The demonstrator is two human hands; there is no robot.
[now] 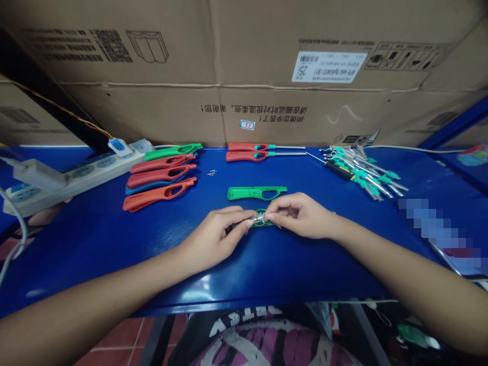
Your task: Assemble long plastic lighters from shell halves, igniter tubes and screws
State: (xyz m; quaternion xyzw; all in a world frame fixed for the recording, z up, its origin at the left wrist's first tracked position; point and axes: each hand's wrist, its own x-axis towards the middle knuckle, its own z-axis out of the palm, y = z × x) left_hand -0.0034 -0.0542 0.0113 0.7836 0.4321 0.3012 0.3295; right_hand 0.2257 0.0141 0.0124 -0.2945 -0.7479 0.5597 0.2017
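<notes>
My left hand and my right hand meet at the middle of the blue table. Between their fingertips is a small metal-and-teal part, pinched from both sides; its exact kind is too small to make out. Beneath it lies a green lighter casing half, mostly covered by my fingers. Just beyond my hands rests another green casing half with an oval trigger opening. Farther back, two red long-nosed lighters with metal tubes lie side by side.
At left, several coloured lighter casings lie stacked near a white power strip. Tiny metal pieces sit behind my left hand. A pile of metal tubes with teal parts and a black-yellow screwdriver are at right. A cardboard box walls the back.
</notes>
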